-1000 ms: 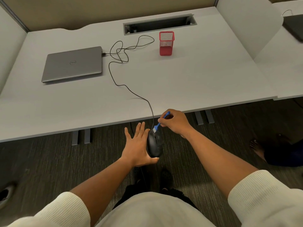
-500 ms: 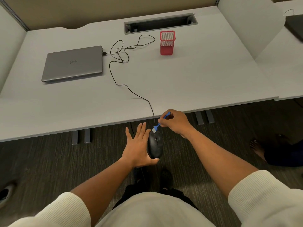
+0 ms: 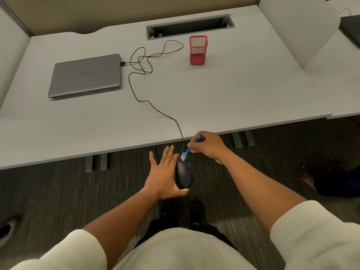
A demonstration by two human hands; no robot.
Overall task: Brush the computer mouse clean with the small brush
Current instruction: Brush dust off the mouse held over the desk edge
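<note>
A black wired computer mouse is held in the air in front of the desk edge, over the floor. My left hand supports it from the left, thumb under its rear end and fingers stretched flat along its side. My right hand pinches a small blue brush by its handle. The brush's pale bristles touch the front end of the mouse, near the wheel. The mouse's thin black cable runs up over the desk edge.
On the white desk lie a closed grey laptop, into which the cable is plugged, and a red mesh pen cup. A cable slot is at the back. Another person's bare foot rests on the floor at right.
The brush tip has shifted slightly up toward the front end of the mouse. Both hands and the mouse stay almost in the same place.
</note>
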